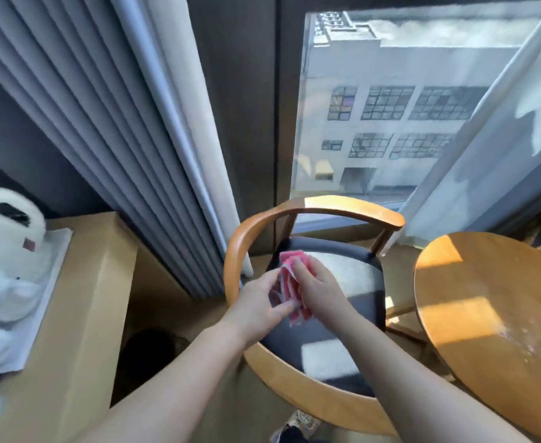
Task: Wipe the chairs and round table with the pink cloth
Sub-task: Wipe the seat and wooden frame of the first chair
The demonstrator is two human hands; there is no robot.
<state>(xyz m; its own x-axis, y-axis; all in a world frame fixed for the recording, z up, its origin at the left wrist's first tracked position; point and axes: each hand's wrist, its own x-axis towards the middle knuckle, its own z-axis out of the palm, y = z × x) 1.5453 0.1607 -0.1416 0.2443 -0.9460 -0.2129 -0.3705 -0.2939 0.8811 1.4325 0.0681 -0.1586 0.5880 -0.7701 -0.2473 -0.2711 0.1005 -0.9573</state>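
both hands (264, 302) hold the pink cloth (291, 282) over the chair (352, 266)

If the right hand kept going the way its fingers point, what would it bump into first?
The right hand is gripping the crumpled pink cloth, so that comes first. Beyond it, probably the wooden chair's dark padded seat, though depth is hard to judge.

city apartment: curtains (109, 123), chair (310, 282), window (390, 107)

No legible text, label, brand or number appears; a small red tag (28, 243) on the white bag (4, 270) is too blurred to read.
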